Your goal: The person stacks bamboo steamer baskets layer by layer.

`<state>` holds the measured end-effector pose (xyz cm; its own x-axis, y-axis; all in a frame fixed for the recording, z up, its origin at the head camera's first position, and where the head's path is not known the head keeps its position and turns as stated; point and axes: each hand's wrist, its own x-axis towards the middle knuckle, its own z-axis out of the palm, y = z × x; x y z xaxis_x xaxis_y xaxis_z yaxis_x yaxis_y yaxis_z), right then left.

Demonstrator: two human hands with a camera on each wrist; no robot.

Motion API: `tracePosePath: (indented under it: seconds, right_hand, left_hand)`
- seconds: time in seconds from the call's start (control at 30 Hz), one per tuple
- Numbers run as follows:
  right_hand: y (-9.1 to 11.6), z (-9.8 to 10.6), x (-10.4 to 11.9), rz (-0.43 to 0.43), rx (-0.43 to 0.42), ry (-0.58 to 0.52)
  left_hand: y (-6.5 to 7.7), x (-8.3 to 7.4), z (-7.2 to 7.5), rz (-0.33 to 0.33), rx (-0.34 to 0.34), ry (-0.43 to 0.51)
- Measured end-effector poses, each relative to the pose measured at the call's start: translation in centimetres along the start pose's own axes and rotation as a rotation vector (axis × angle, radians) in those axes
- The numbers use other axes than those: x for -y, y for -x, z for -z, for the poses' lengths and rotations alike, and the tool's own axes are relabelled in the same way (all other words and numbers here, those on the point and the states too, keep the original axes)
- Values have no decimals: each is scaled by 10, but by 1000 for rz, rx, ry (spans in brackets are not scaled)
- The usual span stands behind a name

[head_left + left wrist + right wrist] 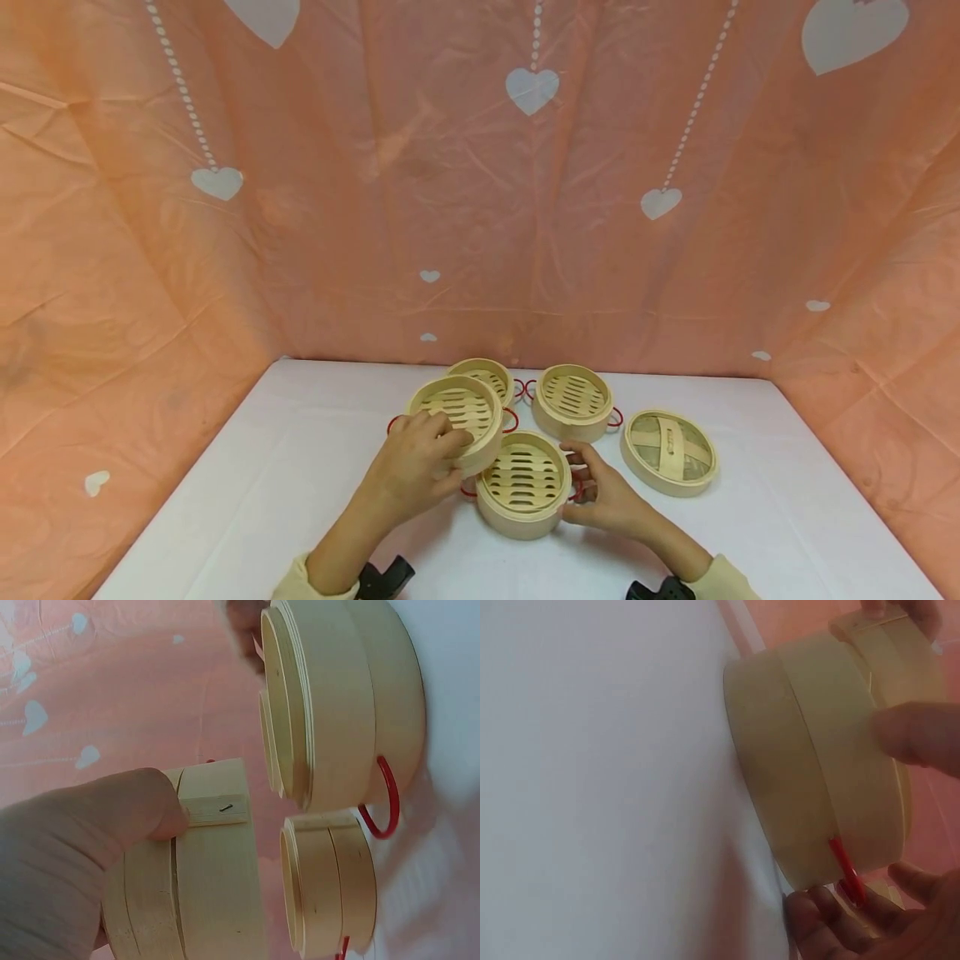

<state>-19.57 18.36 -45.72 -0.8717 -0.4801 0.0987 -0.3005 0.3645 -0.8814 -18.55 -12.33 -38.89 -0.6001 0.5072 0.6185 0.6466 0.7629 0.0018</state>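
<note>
My left hand (418, 467) grips a round bamboo steamer basket (453, 402) with a slatted bottom and red loop handles. It is raised and tilted at the upper left of a second steamer basket (525, 475), which stands upright on the table. In the left wrist view, the thumb (150, 806) presses on the held basket's side (217, 877). My right hand (606, 497) holds the standing basket at its right side, thumb at the near wall and fingers around by the red handle (846, 870), as the right wrist view shows.
Behind the held basket stands another steamer basket (480, 367), partly hidden. One more basket (573, 396) stands at the back, right of it. A woven bamboo lid (670, 452) lies to the right. The white table (247, 500) meets an orange curtain with hearts (480, 208).
</note>
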Motion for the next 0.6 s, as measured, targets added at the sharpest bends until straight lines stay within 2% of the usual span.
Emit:
tracePosePath:
  seconds: [0.6]
  right_hand:
    - [1, 1, -3, -34, -25, -5]
  left_hand:
    - [-7, -27, -8, -141, -17, 7]
